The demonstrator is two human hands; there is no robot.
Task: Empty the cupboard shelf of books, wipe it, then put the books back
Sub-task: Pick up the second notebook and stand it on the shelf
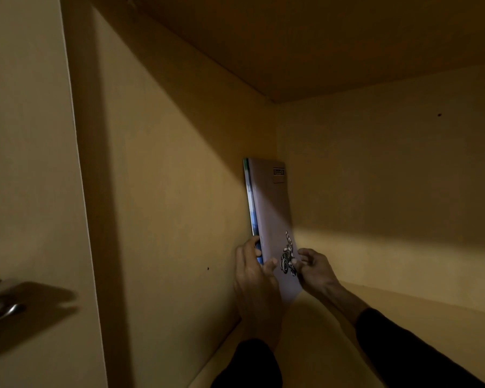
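Thin grey paperback books (269, 208) stand upright in the yellow-brown wooden shelf's (403, 312) back left corner. The left hand (254, 271) clasps their near edge, fingers curled; the right hand (315, 268) pinches the cover. Best keep them flush against the side wall (165, 177) before letting go.

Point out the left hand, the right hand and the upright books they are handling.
left hand (252, 273): head view, back of the hand.
right hand (315, 268): head view, knuckles.
books (269, 203): head view, grey front cover.
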